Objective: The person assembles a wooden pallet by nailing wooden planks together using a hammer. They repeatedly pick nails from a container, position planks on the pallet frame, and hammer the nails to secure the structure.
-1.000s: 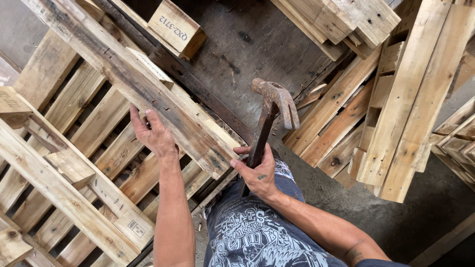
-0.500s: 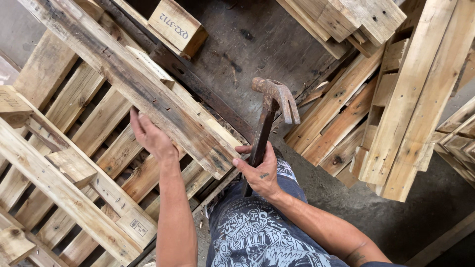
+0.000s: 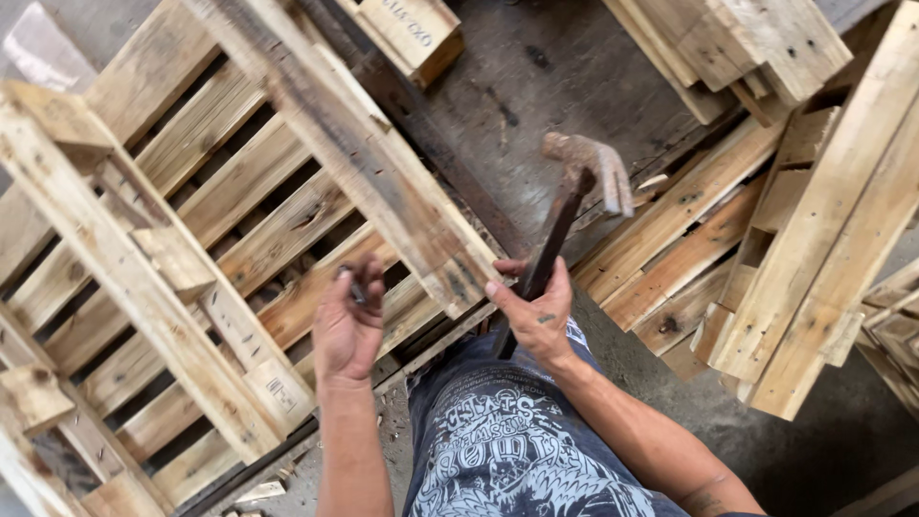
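The right hand point(image 3: 536, 321) is clamped on a rusty claw hammer point(image 3: 574, 201), head raised for swinging room. The left hand point(image 3: 349, 330) pinches a small dark nail point(image 3: 352, 285) above the leaning pallet point(image 3: 239, 230), keeping it ready.

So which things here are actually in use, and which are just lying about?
In use:
claw hammer, in right hand
nail, in left hand
pallet

Lying about:
wooden block
stacked pallets
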